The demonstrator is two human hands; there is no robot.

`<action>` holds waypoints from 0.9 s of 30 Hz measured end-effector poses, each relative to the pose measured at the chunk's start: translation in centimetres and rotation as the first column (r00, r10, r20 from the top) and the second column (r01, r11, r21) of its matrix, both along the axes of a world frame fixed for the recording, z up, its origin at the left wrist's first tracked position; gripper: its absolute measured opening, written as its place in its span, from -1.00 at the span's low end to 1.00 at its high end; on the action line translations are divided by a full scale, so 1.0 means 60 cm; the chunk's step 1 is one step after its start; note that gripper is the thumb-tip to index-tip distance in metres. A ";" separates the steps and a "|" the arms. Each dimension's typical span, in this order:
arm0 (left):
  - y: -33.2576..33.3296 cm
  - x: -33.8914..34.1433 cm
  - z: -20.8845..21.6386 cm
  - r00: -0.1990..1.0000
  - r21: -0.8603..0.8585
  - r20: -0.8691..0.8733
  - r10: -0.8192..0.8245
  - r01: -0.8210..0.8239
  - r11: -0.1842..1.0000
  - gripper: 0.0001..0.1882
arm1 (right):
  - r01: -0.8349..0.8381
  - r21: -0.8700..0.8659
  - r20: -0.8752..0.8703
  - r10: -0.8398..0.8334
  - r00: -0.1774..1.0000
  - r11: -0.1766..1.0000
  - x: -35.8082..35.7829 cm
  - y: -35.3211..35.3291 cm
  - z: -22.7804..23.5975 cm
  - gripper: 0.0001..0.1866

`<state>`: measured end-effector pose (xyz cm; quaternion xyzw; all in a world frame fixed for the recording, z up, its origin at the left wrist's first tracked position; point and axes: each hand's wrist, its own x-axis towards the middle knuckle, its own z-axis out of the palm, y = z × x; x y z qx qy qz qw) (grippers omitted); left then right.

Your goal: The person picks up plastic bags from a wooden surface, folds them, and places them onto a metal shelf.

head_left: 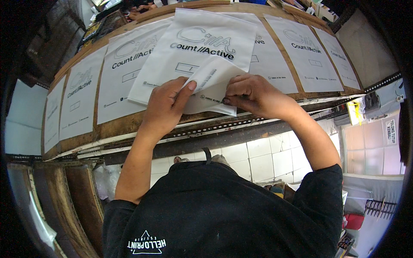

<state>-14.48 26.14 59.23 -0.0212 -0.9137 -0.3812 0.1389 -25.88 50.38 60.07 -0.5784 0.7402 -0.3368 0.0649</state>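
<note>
Over the table's near edge I hold a white, slightly see-through plastic bag [215,32] with black print. Its near end is lifted, and a layer curls up between my hands, with reversed print showing through. My left hand [167,99] grips the near left part, thumb on top of the film. Beside the lifted right corner my right hand [258,93] is closed, fingers bent and pinched at the film. The fingertips look dark-stained. The held bag partly covers a similar printed bag [129,60] on its left and another [277,64] on its right.
More printed bags, such as one at the right [309,56] and one at the left [81,99], lie in a row on the wooden table [100,92]. A perforated metal rail [206,129] runs along its front. Wooden boards [64,202] stand at the lower left.
</note>
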 end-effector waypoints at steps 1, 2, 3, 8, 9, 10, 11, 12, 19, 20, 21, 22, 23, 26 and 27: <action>0.000 0.000 0.000 1.000 0.008 0.001 -0.001 0.001 1.000 -0.53 | -0.001 0.023 0.012 0.001 1.000 1.000 0.000 -0.001 0.007 -0.87; -0.002 -0.002 -0.007 1.000 0.028 0.003 0.005 -0.005 1.000 -0.54 | -0.006 0.046 0.022 0.005 1.000 0.999 0.000 -0.002 0.012 -0.88; -0.003 0.000 -0.006 1.000 0.029 0.012 0.013 -0.013 0.999 -0.53 | -0.010 0.045 0.046 0.008 0.999 0.999 0.000 -0.004 0.014 -0.87; 0.005 0.003 0.017 0.998 -0.039 0.065 0.020 -0.017 0.999 -0.51 | 0.033 -0.011 0.076 -0.032 0.997 0.999 -0.005 -0.012 0.014 -0.83; 0.006 0.003 0.017 0.998 -0.046 0.060 0.002 0.001 0.999 -0.51 | 0.103 -0.052 0.052 -0.100 0.994 0.993 -0.005 -0.018 0.019 -0.83; 0.006 0.002 0.017 0.998 -0.052 0.054 -0.015 0.018 0.998 -0.50 | 0.171 -0.095 0.031 -0.169 0.985 0.981 -0.003 -0.027 0.027 -0.82; 0.004 0.004 0.017 0.998 -0.052 0.035 -0.044 0.046 0.998 -0.50 | 0.239 -0.140 0.012 -0.240 0.971 0.961 -0.002 -0.034 0.033 -0.82; 0.004 0.005 0.017 0.998 -0.048 0.036 -0.048 0.049 0.998 -0.50 | 0.240 -0.125 -0.021 -0.244 0.970 0.963 -0.006 -0.037 0.034 -0.81; 0.001 0.001 0.012 0.995 -0.104 0.094 0.038 -0.028 0.994 -0.48 | 0.270 -0.280 -0.030 -0.290 0.957 0.921 -0.005 -0.034 0.027 -0.85; 0.002 0.002 0.018 0.994 -0.102 0.105 0.029 -0.019 0.995 -0.48 | 0.291 -0.293 -0.016 -0.309 0.951 0.911 -0.003 -0.027 0.028 -0.85; 0.001 0.002 0.018 0.993 -0.103 0.113 0.034 -0.022 0.994 -0.48 | 0.312 -0.306 -0.001 -0.328 0.945 0.900 -0.001 -0.020 0.030 -0.85; 0.001 0.002 0.018 0.992 -0.106 0.121 0.039 -0.026 0.994 -0.49 | 0.327 -0.297 0.027 -0.334 0.942 0.897 0.002 -0.010 0.032 -0.84; -0.002 0.001 0.008 0.991 -0.109 0.125 0.054 -0.040 0.993 -0.50 | 0.343 -0.286 0.054 -0.343 0.938 0.895 0.004 -0.001 0.033 -0.83; 0.000 0.013 0.011 0.993 -0.191 -0.014 -0.115 0.110 0.975 -0.51 | 0.387 -0.288 0.087 -0.379 0.921 0.876 0.012 0.023 0.037 -0.81; 0.003 0.020 0.017 0.986 -0.257 -0.033 -0.163 0.150 0.955 -0.49 | 0.399 -0.297 0.090 -0.391 0.916 0.867 0.015 0.031 0.039 -0.80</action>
